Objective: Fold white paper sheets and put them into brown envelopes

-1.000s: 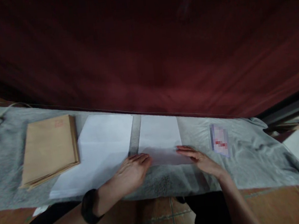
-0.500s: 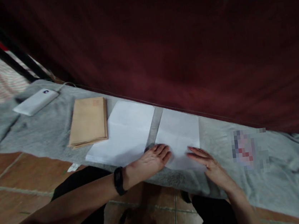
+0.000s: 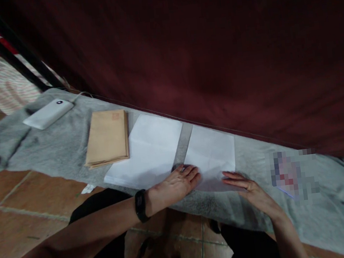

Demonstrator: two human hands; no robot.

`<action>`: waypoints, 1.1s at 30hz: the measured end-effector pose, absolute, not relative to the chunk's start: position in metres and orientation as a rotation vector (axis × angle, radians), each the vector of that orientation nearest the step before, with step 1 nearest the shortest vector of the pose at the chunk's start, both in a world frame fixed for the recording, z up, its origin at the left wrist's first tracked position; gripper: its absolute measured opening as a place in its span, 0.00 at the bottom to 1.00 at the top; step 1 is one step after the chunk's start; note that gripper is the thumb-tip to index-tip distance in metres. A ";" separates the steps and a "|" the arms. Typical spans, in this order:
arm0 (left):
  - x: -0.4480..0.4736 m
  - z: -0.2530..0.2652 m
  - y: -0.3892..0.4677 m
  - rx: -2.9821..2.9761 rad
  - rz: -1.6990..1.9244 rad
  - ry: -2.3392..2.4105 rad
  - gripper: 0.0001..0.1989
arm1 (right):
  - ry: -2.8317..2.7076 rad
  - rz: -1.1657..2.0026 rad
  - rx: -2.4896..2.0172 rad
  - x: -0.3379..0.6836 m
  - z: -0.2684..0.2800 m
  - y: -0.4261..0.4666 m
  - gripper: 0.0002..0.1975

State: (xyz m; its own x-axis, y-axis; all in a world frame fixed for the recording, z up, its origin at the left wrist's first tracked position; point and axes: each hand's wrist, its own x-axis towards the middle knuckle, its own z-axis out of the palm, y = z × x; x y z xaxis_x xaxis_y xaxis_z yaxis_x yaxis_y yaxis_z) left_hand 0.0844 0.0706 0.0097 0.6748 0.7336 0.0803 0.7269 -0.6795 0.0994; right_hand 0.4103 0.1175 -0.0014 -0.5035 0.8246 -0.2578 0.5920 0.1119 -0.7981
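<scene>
A single-looking white sheet of paper (image 3: 212,151) lies flat on a grey blanket. My left hand (image 3: 176,184) rests palm down at the sheet's lower left corner, its fingers stretched out. At the lower right edge of the same sheet is my right hand (image 3: 253,190), fingers extended and touching or just above the paper. To the left, a white paper stack (image 3: 155,147) lies at a slant, a strip of blanket between it and the sheet. Something small and dark shows beside my left fingers, mostly hidden. Brown envelopes (image 3: 106,136) are piled over the stack's left edge.
A white power bank (image 3: 49,114) with a cable lies at the far left of the grey blanket (image 3: 59,154). On the right sits a blurred-out item (image 3: 286,176). A dark red cloth (image 3: 183,61) hangs behind. Tiled floor (image 3: 9,205) shows below.
The whole view has shifted slightly, so things appear a little further right. Both hands stay at the sheet's lower edge, with hardly any movement against the paper.
</scene>
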 end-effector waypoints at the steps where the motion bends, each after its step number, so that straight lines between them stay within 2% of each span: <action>1: 0.083 0.010 0.072 2.785 0.176 1.215 0.25 | -2.117 1.343 -1.398 0.410 -0.001 0.119 0.17; 8: 0.054 0.014 0.102 2.487 0.216 0.923 0.31 | -1.979 1.450 -1.437 0.407 0.008 0.122 0.21; 14: 0.039 0.001 0.131 2.139 0.363 0.916 0.14 | -1.843 1.520 -1.571 0.417 0.010 0.120 0.21; 17: 0.044 -0.002 0.139 1.913 0.409 1.071 0.14 | -1.732 1.545 -1.534 0.418 0.005 0.125 0.20; 20: 0.057 -0.003 0.147 1.697 0.512 1.203 0.18 | -1.605 1.478 -1.544 0.413 -0.002 0.133 0.22; 25: 0.080 -0.002 0.165 1.447 0.772 1.222 0.20 | -1.493 1.379 -1.576 0.404 -0.017 0.150 0.22; 30: 0.085 0.006 0.168 1.343 0.734 1.234 0.21 | -1.593 1.072 -1.778 0.399 -0.023 0.164 0.17; 33: 0.083 0.005 0.165 1.351 0.683 1.213 0.21 | -1.647 1.002 -1.837 0.397 -0.023 0.166 0.16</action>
State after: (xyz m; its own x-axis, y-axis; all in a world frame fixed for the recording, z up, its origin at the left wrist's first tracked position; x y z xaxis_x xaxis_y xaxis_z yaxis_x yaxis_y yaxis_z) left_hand 0.0826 0.1647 0.0050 0.2997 0.9209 -0.2493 0.2643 0.1709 0.9492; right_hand 0.3971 0.1656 -0.0234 0.0110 0.9788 -0.2047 0.6319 -0.1655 -0.7572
